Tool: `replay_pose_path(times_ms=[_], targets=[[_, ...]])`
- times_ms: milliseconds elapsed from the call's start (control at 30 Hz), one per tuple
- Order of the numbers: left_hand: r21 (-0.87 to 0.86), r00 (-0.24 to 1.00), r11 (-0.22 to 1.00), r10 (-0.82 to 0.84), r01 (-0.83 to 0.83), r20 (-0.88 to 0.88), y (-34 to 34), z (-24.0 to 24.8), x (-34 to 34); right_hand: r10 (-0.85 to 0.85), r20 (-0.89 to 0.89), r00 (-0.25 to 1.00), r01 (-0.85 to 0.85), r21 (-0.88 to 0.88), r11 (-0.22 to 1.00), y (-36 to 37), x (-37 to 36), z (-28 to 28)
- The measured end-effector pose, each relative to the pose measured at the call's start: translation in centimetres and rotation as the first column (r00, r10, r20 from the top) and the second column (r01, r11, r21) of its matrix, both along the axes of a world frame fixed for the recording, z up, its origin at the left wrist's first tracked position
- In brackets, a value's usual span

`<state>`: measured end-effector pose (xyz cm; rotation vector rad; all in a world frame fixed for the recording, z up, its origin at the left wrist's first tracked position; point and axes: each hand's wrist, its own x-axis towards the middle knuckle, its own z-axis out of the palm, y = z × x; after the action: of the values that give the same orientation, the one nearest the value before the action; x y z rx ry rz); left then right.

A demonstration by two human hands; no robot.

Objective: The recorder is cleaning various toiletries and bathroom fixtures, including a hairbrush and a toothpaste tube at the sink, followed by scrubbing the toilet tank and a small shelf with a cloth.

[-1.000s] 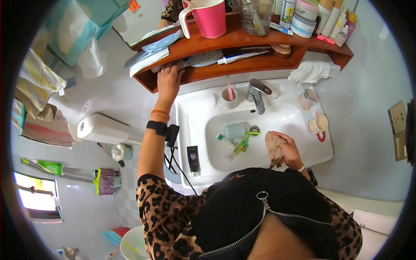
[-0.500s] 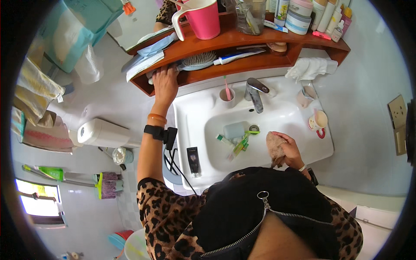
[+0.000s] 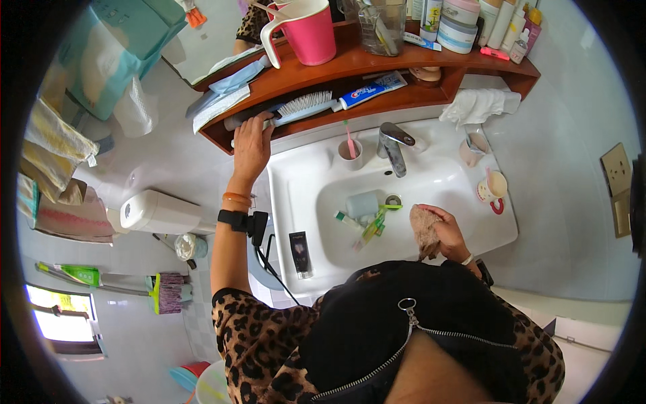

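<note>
On the left of the wooden shelf, my left hand (image 3: 252, 147) has its fingers closed on the handle end of a light-blue hairbrush (image 3: 304, 106). The brush lies in the lower compartment with its bristles facing up. Beside its head is a blue-and-white toothpaste tube (image 3: 371, 90). Over the right part of the sink, my right hand (image 3: 449, 237) holds a crumpled brown cloth (image 3: 424, 232). In the basin (image 3: 343, 261) lie a pale cup (image 3: 363, 203), a small green-and-white tube (image 3: 348, 219) and some green-handled items (image 3: 372, 229).
A faucet (image 3: 392, 151) and a cup (image 3: 350, 161) with a pink toothbrush stand behind the basin. A black tube (image 3: 300, 254) lies on the left ledge, mugs (image 3: 492, 187) on the right. On the shelf (image 3: 356, 60) are a pink pitcher (image 3: 309, 40) and several bottles.
The hairbrush has tipped and shifted in the compartment, and the toothpaste tube has rolled to show its broad face. My left hand has moved slightly down; my right hand keeps the cloth.
</note>
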<state>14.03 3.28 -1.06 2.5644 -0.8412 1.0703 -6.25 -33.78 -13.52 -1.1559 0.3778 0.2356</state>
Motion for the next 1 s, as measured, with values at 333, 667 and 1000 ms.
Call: replay_pose_path(times_ms=[333,667,1000], targets=[[-0.132,0.999,0.991,-0.028,0.025,-0.019,0.2,-0.5,0.3,0.049,0.03,0.998,-0.049,0.015,0.999,0.3,0.0,0.4],[0.134,0.979,0.991,-0.003,-0.025,0.205,-0.1,0.1,-1.1,0.025,-0.005,1.0,-0.025,-0.007,1.0,0.0,0.1,0.3],[-0.072,0.906,0.994,-0.042,0.079,0.421,-0.6,6.0,-4.2,0.254,0.177,0.951,-0.189,-0.317,0.929,0.1,1.3,3.6]])
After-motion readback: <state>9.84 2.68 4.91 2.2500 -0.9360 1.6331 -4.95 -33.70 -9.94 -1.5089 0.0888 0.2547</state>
